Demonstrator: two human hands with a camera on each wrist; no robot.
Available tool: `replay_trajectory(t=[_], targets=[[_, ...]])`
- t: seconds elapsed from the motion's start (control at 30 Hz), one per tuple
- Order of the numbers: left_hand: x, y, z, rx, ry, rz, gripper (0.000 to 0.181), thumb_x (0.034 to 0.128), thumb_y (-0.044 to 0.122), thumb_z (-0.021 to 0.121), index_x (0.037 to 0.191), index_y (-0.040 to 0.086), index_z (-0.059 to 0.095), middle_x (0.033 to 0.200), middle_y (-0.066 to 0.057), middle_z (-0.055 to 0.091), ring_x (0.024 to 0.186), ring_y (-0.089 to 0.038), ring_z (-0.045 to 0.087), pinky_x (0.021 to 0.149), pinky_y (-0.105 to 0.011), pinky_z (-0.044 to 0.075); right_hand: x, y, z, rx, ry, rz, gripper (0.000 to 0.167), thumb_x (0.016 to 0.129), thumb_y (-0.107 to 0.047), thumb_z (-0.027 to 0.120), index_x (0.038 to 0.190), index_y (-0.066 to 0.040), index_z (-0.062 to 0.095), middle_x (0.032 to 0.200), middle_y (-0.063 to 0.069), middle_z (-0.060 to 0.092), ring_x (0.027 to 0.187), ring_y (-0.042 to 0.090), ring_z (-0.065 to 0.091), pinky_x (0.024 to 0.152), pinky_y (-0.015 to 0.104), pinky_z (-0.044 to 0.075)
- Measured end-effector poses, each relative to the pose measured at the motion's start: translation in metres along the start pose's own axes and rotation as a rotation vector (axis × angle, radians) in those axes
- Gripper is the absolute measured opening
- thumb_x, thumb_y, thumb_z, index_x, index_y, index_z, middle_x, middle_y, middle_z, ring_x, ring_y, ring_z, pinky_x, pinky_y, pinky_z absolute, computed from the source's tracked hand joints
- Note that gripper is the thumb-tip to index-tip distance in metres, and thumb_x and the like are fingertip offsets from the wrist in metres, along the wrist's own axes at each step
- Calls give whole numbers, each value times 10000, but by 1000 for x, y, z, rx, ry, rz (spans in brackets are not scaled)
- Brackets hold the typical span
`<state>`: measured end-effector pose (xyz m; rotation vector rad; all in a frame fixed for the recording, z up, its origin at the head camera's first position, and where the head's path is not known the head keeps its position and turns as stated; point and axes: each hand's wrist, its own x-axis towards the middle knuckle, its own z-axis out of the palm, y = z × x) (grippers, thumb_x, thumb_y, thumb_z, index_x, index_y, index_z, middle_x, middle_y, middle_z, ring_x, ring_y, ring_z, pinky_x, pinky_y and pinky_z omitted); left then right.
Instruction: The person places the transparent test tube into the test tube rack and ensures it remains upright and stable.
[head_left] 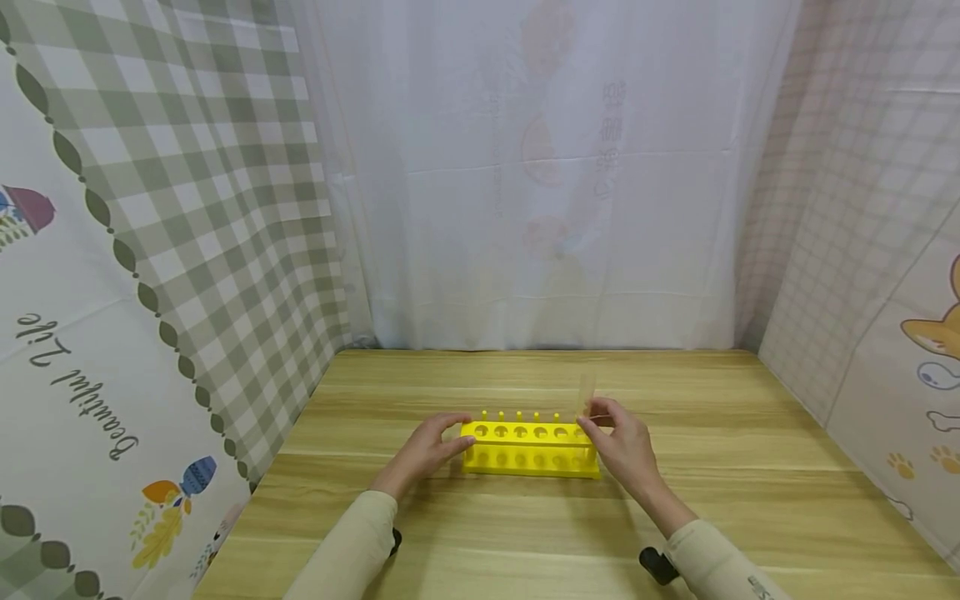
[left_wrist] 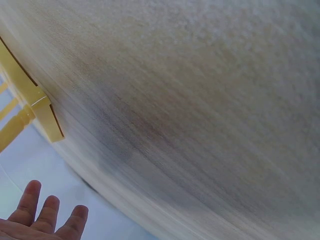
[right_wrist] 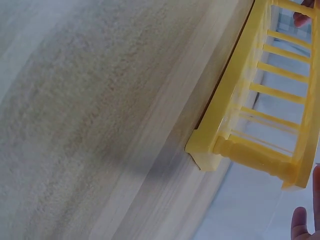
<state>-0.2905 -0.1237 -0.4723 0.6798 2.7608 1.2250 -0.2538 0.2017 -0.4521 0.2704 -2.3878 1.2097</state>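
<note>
A yellow test tube rack stands upright on the wooden table, with a row of round holes along its top and several pegs behind them. My left hand grips the rack's left end, thumb at the front and index finger behind. In the left wrist view, other fingers of that hand are spread apart, off the rack. A clear test tube rises from the rightmost hole, and my right hand pinches it between thumb and forefinger close to the rack's top. The tube's lower part shows only faintly.
The wooden table reaches back to a white curtain. A green checked cloth hangs on the left and a printed pale cloth on the right. Black straps show at both wrists.
</note>
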Motion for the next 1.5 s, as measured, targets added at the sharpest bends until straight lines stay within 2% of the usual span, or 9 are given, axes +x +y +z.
replay_trajectory(t=[0.27, 0.8, 0.9, 1.03, 1.2, 1.33, 1.5], targets=[[0, 0, 0, -6, 4, -10, 463, 992, 360, 620, 1367, 89, 590, 1415, -121, 533, 1339, -355, 444, 1083, -555, 362, 2, -1, 0, -13, -32, 37, 273, 935, -154, 717, 1146, 5, 647, 994, 76, 704, 924, 253, 688, 756, 324, 570], [1, 1, 2, -8, -3, -7, 460, 996, 358, 615, 1371, 95, 584, 1420, -121, 528, 1346, -354, 437, 1087, -556, 356, 1, 1, 0, -56, -26, 24, 152, 927, -138, 724, 1033, -46, 663, 961, 72, 704, 925, 267, 676, 811, 499, 542], [1, 1, 2, -1, -7, -1, 457, 997, 361, 613, 1370, 99, 584, 1417, -116, 532, 1343, -351, 441, 1084, -553, 361, 0, 1, -1, -73, -26, 20, 153, 929, -160, 724, 1027, -55, 671, 952, 58, 702, 926, 257, 674, 790, 463, 546], [2, 3, 0, 51, -18, 10, 448, 1000, 371, 605, 1362, 109, 585, 1404, -94, 545, 1330, -332, 460, 1077, -537, 377, 0, 1, -2, -93, -34, 7, 163, 937, -204, 719, 1021, -70, 679, 933, 28, 697, 921, 235, 673, 750, 399, 537], [4, 8, -2, 106, -41, 16, 427, 1005, 355, 601, 1344, 97, 578, 1386, -97, 554, 1311, -324, 480, 1064, -523, 395, -1, 1, -3, -122, -50, -11, 156, 942, -199, 711, 1030, -70, 702, 931, 31, 691, 923, 243, 664, 741, 408, 534], [4, 9, -3, 132, -45, 18, 435, 1001, 350, 608, 1349, 92, 569, 1386, -99, 553, 1304, -323, 487, 1056, -518, 405, -3, 1, -4, -167, -86, -18, 222, 948, -237, 703, 1075, -54, 717, 990, 71, 681, 940, 257, 630, 764, 431, 530], [2, 9, -4, 185, -29, -6, 580, 995, 434, 590, 1454, 96, 487, 1470, -105, 482, 1355, -335, 435, 1082, -535, 373, -5, 4, -8, -179, -106, 5, 463, 973, -378, 647, 1258, -13, 647, 1157, 151, 663, 1073, 339, 615, 855, 525, 529]])
